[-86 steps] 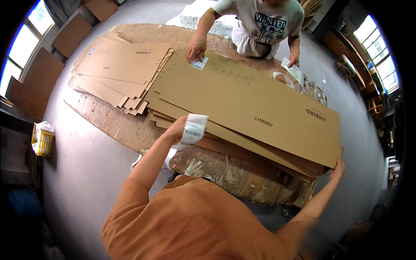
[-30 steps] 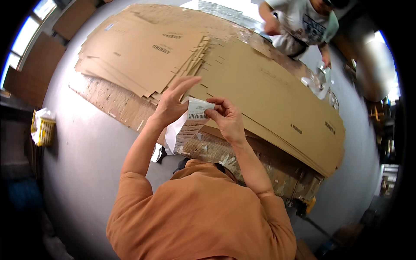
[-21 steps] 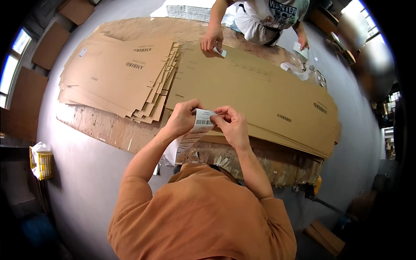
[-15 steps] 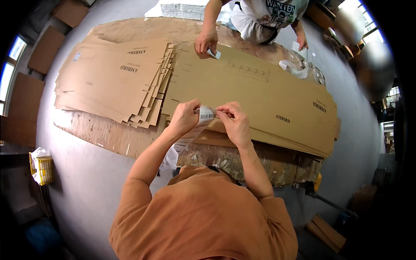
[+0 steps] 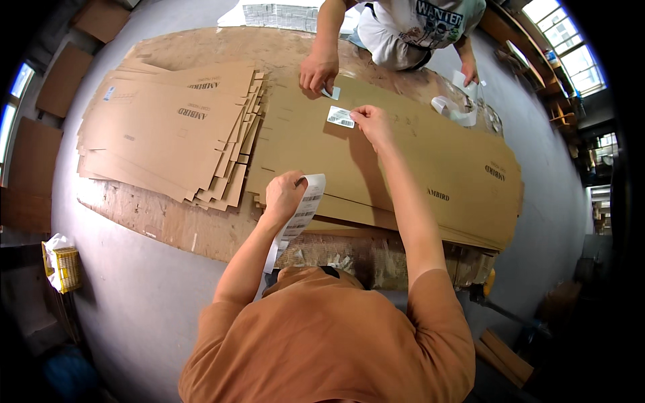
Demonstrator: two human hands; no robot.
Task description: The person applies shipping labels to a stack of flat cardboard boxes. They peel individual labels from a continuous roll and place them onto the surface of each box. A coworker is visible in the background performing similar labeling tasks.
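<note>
My right hand (image 5: 371, 124) pinches the edge of a white barcode label (image 5: 340, 117), held over the flat brown cardboard sheet (image 5: 416, 158) in front of me. Closer to my body, my left hand (image 5: 283, 196) grips a strip of labels (image 5: 302, 211) that hangs down toward my lap. Across the table, a co-worker's hand (image 5: 319, 72) presses a small label (image 5: 332, 93) at the far edge of the same sheet. That person's other hand (image 5: 469, 72) holds more white label strip (image 5: 463, 83).
A fanned stack of flat cardboard (image 5: 154, 134) lies at the left of the worn wooden table (image 5: 151, 218). A loop of white backing strip (image 5: 453, 111) rests near the far right edge. A yellow basket (image 5: 64, 267) stands on the floor at left.
My right hand has moved away from the left one and forward over the cardboard, carrying a single label off the strip. My left hand has dropped slightly with the strip.
</note>
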